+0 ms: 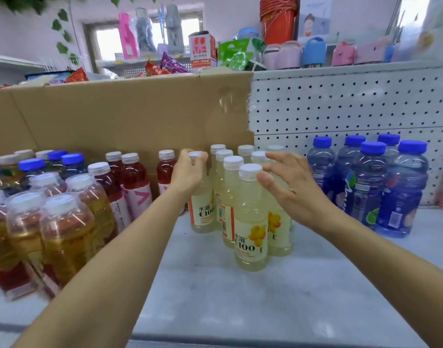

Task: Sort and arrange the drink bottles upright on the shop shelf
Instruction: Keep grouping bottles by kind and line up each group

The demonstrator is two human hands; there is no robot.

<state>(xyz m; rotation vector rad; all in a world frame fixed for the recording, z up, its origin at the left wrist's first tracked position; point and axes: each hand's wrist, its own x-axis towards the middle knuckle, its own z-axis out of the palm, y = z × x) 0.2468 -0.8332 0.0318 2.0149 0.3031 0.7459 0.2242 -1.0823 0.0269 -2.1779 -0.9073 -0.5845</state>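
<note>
Left hand [189, 172] grips a yellow bottle [203, 214] at the neck; right hand [288, 187] is open, fingers spread, empty. Risk: shifting that bottle likely topples the packed bottles [250, 222] between the hands.

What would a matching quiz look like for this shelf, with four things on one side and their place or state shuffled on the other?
Column one:
1 left hand
2 right hand
3 blue-tinted bottles
4 red bottles

Column two:
A at the far right, before the pegboard
B grips a pale yellow bottle at its cap
C left of the left hand, before the cardboard
D open, beside the front yellow bottle

Pairs: 1-B, 2-D, 3-A, 4-C
</note>
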